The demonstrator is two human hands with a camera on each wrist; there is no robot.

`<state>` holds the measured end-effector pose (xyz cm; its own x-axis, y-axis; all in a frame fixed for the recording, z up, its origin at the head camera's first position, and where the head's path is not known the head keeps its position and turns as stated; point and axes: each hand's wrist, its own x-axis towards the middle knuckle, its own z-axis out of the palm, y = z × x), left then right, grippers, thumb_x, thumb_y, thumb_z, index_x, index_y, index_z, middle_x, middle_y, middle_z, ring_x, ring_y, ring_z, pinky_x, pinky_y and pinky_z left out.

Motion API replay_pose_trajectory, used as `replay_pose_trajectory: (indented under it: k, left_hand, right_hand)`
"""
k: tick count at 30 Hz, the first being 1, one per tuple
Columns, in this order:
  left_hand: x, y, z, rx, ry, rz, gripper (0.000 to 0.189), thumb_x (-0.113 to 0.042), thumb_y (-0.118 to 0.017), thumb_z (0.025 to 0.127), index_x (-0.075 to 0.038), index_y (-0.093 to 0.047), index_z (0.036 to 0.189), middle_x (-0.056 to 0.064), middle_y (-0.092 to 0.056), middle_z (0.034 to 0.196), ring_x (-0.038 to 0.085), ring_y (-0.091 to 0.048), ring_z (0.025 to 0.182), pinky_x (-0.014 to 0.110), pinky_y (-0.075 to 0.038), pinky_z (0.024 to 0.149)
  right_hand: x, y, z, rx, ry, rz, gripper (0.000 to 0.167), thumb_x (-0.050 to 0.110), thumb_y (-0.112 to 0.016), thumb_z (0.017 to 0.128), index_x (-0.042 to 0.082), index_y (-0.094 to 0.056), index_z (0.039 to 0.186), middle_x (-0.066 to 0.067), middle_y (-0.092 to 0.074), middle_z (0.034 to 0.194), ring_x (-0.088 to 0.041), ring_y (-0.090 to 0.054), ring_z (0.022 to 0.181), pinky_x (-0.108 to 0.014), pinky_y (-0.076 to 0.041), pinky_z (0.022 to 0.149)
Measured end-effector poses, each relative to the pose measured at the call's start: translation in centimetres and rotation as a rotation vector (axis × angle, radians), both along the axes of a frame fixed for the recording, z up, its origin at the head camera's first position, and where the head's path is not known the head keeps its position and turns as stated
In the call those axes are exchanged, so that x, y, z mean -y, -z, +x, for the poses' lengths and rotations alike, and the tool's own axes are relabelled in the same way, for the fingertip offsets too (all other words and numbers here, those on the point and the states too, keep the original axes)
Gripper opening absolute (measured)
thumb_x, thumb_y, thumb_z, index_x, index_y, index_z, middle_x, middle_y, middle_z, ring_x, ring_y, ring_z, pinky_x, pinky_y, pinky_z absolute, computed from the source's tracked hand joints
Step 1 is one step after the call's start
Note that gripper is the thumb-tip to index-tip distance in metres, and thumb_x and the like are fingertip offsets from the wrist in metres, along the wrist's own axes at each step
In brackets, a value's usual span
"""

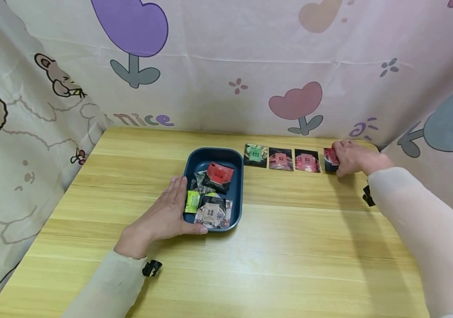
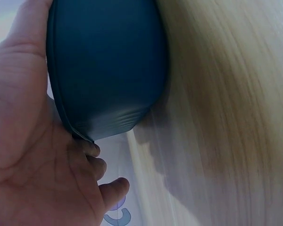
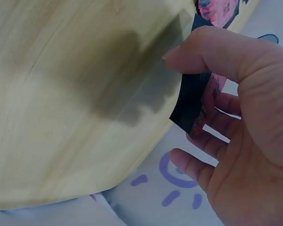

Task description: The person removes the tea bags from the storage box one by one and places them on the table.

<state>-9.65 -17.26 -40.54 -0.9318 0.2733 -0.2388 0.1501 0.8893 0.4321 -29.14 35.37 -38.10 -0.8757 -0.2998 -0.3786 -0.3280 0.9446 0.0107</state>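
Note:
A dark blue tray (image 1: 240,194) stands on the table with several sachets inside, among them a red-and-black sachet (image 1: 219,176), a lime-green sachet (image 1: 192,202) and a grey floral sachet (image 1: 211,214). Against its left wall and near corner rests my left hand (image 1: 162,214), fingers straight, thumb along the front edge. At the far right, my right hand (image 1: 351,158) pinches a black-and-red sachet (image 3: 193,101) between thumb and fingers. It is at the right end of a row with a green sachet (image 1: 256,155), a dark red sachet (image 1: 280,159) and a pink sachet (image 1: 307,160).
The light wooden table (image 1: 290,256) meets a patterned curtain (image 1: 218,79) along its back edge. More curtain hangs at the left and right sides. A small black device (image 1: 152,268) is strapped at the left wrist.

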Motion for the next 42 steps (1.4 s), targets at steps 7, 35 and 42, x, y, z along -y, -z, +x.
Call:
replay_pose_trajectory:
  k: [7,35,42]
  left_hand:
    - [0.0,0.0,0.0,0.006,-0.003,0.0,0.158,-0.091,-0.074,0.065,-0.002,0.006,0.168,0.02,0.003,0.177,0.039,0.006,0.164,0.062,-0.012,0.13]
    - [-0.1,-0.2,0.0,0.014,-0.004,0.013,0.155,-0.086,-0.078,0.067,-0.001,0.004,0.168,0.019,0.003,0.178,0.04,0.005,0.164,0.061,-0.012,0.13]
    - [-0.1,-0.2,0.0,0.022,-0.013,0.009,0.156,-0.086,-0.078,0.066,-0.002,0.004,0.169,0.019,0.003,0.178,0.04,0.005,0.164,0.062,-0.012,0.13]
  right_hand:
    - [-0.2,0.6,-0.4,0.021,0.01,0.013,0.091,0.02,-0.084,0.072,-0.009,-0.037,0.144,-0.041,-0.047,0.142,-0.061,-0.045,0.131,-0.076,-0.04,0.107]
    - [0.1,1.9,-1.0,0.073,0.013,0.007,0.088,0.007,-0.068,0.074,-0.016,-0.032,0.151,-0.045,-0.034,0.155,-0.064,-0.035,0.142,-0.072,-0.03,0.119]
    - [0.5,2.1,-0.9,0.033,0.025,-0.05,0.091,0.011,-0.067,0.076,-0.014,-0.029,0.155,-0.044,-0.029,0.159,-0.065,-0.029,0.144,-0.075,-0.026,0.119]
